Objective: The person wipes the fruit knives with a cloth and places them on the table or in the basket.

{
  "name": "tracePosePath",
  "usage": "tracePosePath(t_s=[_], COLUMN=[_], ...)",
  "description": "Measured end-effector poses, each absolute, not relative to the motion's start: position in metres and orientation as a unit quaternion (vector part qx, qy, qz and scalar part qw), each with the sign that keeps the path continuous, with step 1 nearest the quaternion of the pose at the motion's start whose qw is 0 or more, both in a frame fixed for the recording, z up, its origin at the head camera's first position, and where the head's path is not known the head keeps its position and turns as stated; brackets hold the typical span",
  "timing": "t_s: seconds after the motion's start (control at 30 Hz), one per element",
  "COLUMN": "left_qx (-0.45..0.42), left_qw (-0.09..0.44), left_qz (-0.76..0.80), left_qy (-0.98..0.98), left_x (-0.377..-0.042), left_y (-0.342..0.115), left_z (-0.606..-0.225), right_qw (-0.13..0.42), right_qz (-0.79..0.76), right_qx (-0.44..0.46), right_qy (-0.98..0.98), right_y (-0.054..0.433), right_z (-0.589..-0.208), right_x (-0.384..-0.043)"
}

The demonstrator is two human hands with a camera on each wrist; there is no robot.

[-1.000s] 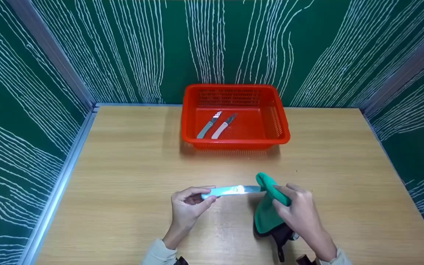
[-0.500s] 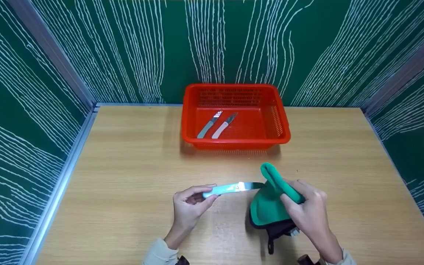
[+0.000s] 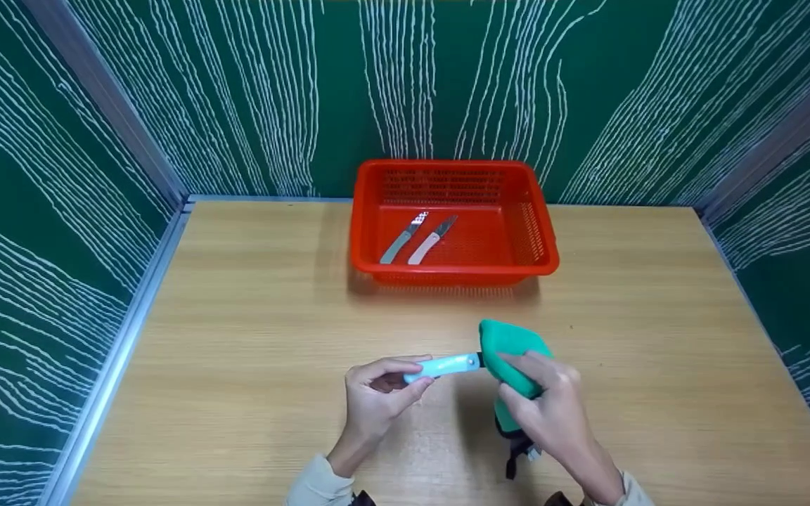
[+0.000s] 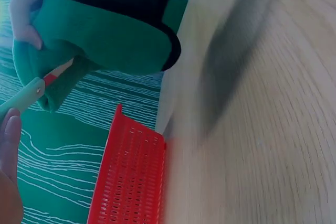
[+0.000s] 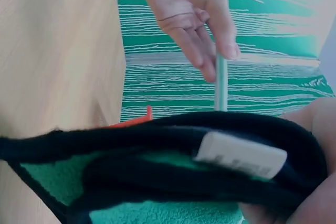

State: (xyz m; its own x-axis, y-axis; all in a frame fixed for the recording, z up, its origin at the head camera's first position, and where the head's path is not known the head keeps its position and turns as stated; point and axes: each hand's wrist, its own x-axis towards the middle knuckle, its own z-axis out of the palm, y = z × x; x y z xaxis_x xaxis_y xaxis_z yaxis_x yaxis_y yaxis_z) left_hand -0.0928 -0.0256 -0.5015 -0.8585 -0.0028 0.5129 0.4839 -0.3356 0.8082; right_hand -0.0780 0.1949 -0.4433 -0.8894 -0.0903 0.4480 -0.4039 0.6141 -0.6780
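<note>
In the head view, my left hand [image 3: 377,400] pinches the pale blue-green handle of a small knife [image 3: 447,365] between thumb and fingers, blade toward the right. My right hand [image 3: 553,400] grips a green cloth [image 3: 514,341] with black edging, folded over the blade, so most of the blade is hidden there. In the left wrist view, part of the blade [image 4: 63,69] shows against the folded cloth [image 4: 113,40]. The right wrist view has the cloth's black trim and a white label [image 5: 241,155] close up, with the knife handle [image 5: 221,85] beyond it.
A red plastic basket [image 3: 454,270] stands at the back of the wooden table [image 3: 257,316]. Two knives lie in it, one with a grey-green handle [image 3: 396,247] and one with a pale pink handle [image 3: 424,249]. Green walls with white lines [image 3: 335,91] enclose the table.
The right hand first drew the cloth right and away from the handle, baring more blade, then moved back left, covering nearly all of it. The left hand shifted slightly right with the knife.
</note>
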Motion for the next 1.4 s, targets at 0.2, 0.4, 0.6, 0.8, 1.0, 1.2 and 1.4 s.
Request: tracePosePath(t_s=[0.2,0.4,0.6,0.8,1.0,1.2,1.4], left_qx=[-0.228,-0.229,-0.197,-0.178,-0.208,-0.177,-0.136], left_qw=[0.150,0.138,0.127,0.114,0.140,0.138,0.122], left_qz=[-0.805,-0.821,-0.832,-0.847,-0.835,-0.831,-0.828], left_qy=[-0.527,-0.505,-0.503,-0.487,-0.490,-0.509,-0.530], left_x=[-0.093,-0.094,-0.092,-0.093,-0.094,-0.094,-0.092], left_y=[-0.027,-0.028,-0.033,-0.040,-0.044,-0.044,-0.041], left_z=[-0.499,-0.499,-0.500,-0.502,-0.505,-0.507,-0.508], right_qw=[0.211,0.207,0.203,0.203,0.206,0.236,0.278], right_qz=[0.375,0.341,0.311,0.309,0.317,0.330,0.351], right_qx=[0.190,0.193,0.176,0.157,0.133,0.120,0.125], right_qy=[-0.883,-0.896,-0.912,-0.916,-0.916,-0.906,-0.885], right_y=[0.191,0.191,0.195,0.205,0.218,0.229,0.231], right_z=[-0.448,-0.451,-0.454,-0.457,-0.456,-0.451,-0.439], right_x=[-0.078,-0.079,-0.079,-0.082,-0.084,-0.082,-0.080])
